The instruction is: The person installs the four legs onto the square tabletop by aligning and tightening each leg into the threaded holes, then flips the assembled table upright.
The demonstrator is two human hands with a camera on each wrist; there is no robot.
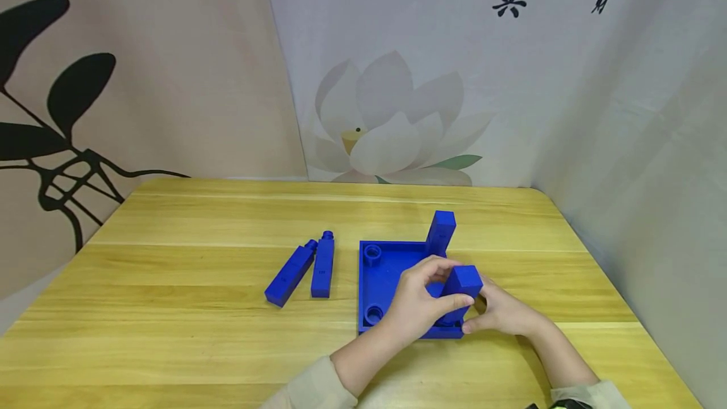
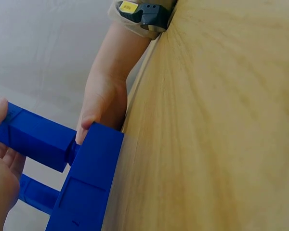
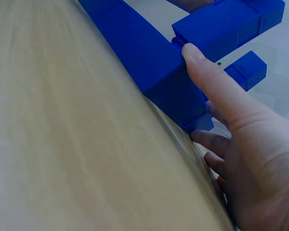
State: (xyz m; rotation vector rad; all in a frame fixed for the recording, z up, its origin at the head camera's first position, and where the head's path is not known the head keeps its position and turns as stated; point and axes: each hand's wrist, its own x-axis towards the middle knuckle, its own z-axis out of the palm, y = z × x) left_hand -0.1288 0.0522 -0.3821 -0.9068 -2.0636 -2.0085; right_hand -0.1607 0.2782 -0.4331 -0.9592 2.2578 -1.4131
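Pinching the blue post (image 1: 461, 285) at the near right corner of the blue tray (image 1: 392, 273), the left hand (image 1: 417, 302) is steadying it; the right hand (image 1: 502, 315) is pinching that corner. The post is probably proving light, stiff, best gripped by its flat sides.

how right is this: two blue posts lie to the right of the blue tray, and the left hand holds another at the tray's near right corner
Wrong side: the head view shows the two blue posts lying to the left of the blue tray. The rest stands.
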